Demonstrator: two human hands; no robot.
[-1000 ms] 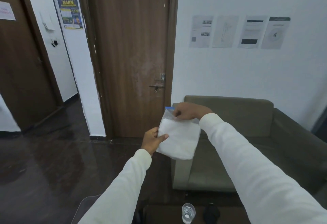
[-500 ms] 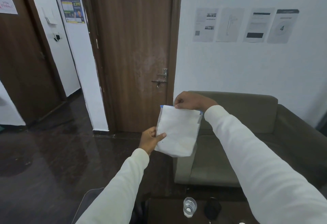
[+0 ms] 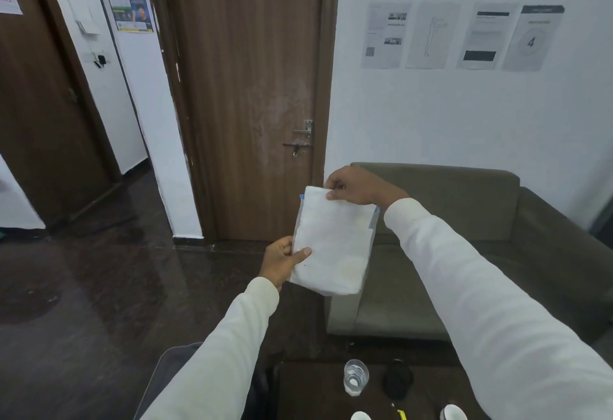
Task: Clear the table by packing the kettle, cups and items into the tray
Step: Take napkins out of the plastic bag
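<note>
I hold a clear zip bag with a white folded cloth inside [image 3: 331, 247] up in front of me, above the table. My left hand [image 3: 283, 262] grips the bag's lower left side, thumb on its front. My right hand [image 3: 351, 187] pinches the top edge by the blue zip strip. Below, on the dark table [image 3: 315, 393], stand a clear glass [image 3: 356, 376] and a black cup [image 3: 398, 378]. Two white cups [image 3: 453, 413] peek in at the bottom edge. No kettle or tray is in view.
A grey-green sofa [image 3: 464, 253] stands against the white wall beyond the table. A brown door [image 3: 248, 97] is shut straight ahead. Dark glossy floor spreads to the left. A grey chair back [image 3: 172, 373] shows at the lower left.
The view has tilted down a little, bringing more of the table and the white cups into sight. The bag has turned more upright, and my right hand now pinches its top edge.
</note>
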